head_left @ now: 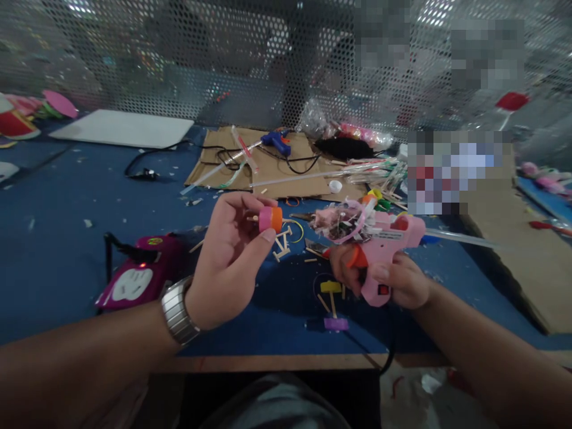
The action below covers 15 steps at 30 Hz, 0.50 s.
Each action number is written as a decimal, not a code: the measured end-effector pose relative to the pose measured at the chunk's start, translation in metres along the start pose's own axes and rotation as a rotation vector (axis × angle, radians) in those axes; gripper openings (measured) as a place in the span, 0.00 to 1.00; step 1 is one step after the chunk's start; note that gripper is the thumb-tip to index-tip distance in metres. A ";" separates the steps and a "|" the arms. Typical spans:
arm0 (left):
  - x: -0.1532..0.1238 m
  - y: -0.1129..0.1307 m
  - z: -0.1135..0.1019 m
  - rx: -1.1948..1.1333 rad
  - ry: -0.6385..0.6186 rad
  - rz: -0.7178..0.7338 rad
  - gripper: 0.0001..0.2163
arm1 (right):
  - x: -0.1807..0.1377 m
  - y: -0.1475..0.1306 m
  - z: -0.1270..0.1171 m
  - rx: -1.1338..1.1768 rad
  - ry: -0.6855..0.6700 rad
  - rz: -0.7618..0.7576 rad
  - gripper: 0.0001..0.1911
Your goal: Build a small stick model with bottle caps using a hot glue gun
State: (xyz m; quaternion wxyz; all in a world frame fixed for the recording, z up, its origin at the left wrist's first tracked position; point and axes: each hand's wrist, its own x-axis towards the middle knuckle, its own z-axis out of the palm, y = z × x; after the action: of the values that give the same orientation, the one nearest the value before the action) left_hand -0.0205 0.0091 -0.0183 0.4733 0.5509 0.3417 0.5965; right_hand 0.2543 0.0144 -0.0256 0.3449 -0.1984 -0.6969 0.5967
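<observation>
Between the thumb and fingers of my left hand is a pair of bottle caps, one pink and one orange, pressed face to face with a thin stick jutting from each side. My right hand grips a pink hot glue gun by its handle, fingers at the orange trigger. Its nozzle, crusted with old glue, points left at the caps, a small gap apart. A clear glue stick sticks out of its back. Below lie a yellow cap and a purple cap joined by a stick.
Small wooden sticks lie beyond my hands. A magenta device with a lit red light and plugged cable sits left. Farther back are cardboard, a blue glue gun and a white board, before a perforated metal screen.
</observation>
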 end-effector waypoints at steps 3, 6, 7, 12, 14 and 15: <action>-0.001 0.001 0.000 0.022 -0.016 0.008 0.12 | 0.000 0.001 0.000 0.005 -0.010 0.028 0.27; -0.001 0.000 0.000 0.014 -0.020 0.009 0.11 | 0.000 0.000 0.001 -0.004 -0.013 0.041 0.27; -0.001 -0.001 0.000 0.007 -0.019 0.007 0.11 | 0.000 0.000 0.001 -0.011 -0.013 0.042 0.27; -0.001 -0.002 -0.001 -0.003 -0.021 0.013 0.11 | 0.000 0.000 0.001 0.007 -0.016 0.059 0.26; -0.001 -0.002 -0.001 -0.008 -0.026 0.005 0.11 | 0.000 0.001 0.001 0.027 -0.008 0.061 0.25; -0.001 -0.001 -0.001 -0.013 -0.027 -0.002 0.12 | 0.000 0.002 0.001 0.033 -0.008 0.064 0.24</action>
State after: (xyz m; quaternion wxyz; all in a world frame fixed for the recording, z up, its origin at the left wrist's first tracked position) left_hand -0.0216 0.0086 -0.0199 0.4821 0.5555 0.3321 0.5905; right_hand 0.2535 0.0139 -0.0271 0.3261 -0.2122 -0.6817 0.6196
